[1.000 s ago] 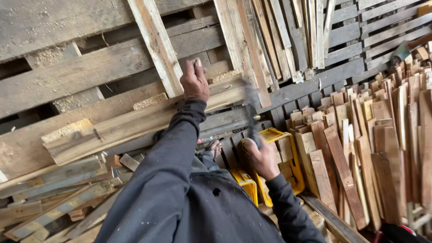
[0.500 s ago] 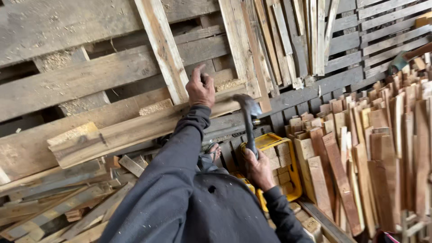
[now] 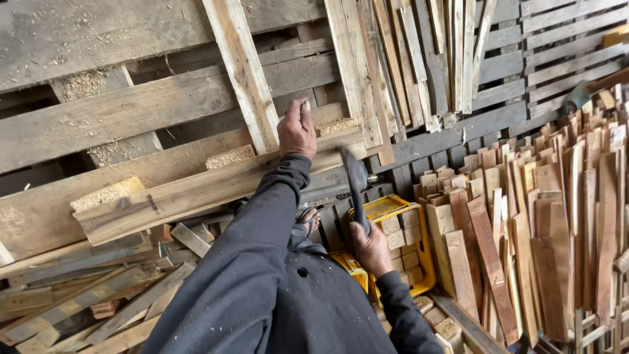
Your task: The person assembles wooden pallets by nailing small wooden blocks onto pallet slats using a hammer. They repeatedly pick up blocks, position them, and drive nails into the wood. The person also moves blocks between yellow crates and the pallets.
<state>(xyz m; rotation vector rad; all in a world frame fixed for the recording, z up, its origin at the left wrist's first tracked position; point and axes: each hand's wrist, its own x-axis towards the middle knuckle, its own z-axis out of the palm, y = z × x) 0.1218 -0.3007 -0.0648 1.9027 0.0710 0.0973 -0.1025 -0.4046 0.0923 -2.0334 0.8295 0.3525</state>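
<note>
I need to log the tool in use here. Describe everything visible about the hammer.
The hammer has a dark handle and a dark metal head, somewhat blurred. It stands nearly upright, head up, gripped low on the handle by the right hand. Its head sits level with the end of the weathered pallet plank on which the left hand rests; whether the head touches the wood cannot be told. Behind its handle lies a yellow crate of wood blocks.

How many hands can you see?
2. The left hand presses on a pallet board up in the middle; the right hand grips a hammer lower down, right of it.
</note>
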